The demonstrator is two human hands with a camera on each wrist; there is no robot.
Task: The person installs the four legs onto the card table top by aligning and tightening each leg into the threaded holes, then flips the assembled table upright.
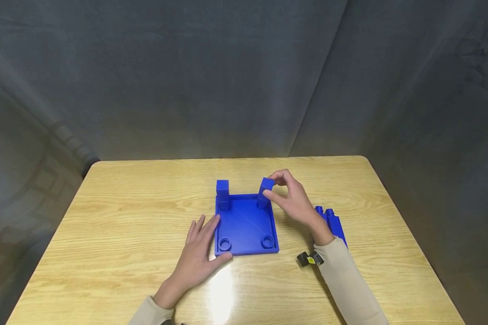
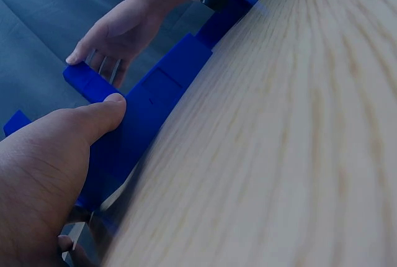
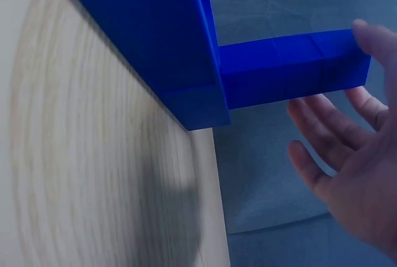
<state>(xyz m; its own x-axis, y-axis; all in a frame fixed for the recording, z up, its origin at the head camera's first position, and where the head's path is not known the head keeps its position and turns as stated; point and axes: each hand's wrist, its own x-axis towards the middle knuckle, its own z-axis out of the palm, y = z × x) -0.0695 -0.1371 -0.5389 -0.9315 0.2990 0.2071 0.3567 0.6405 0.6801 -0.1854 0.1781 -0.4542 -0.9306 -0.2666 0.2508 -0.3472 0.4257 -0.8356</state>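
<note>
A square blue tray [image 1: 246,230] with low walls lies on the wooden table. Blue square posts stand at its two far corners, the left post [image 1: 222,192] and the right post [image 1: 262,198]. Round sockets [image 1: 267,242] show at the two near corners. My right hand [image 1: 294,201] pinches the top of the right post between thumb and fingers, seen also in the right wrist view. My left hand [image 1: 197,257] rests at the tray's near left corner, fingers straight along the left side. Its thumb [image 2: 111,108] touches the near wall in the left wrist view.
More blue posts [image 1: 335,225] with round pegs on their ends lie on the table [image 1: 126,216] to the right, partly hidden by my right forearm. A black wrist camera [image 1: 304,259] sticks out from the right sleeve. Grey curtains [image 1: 211,81] hang behind the table.
</note>
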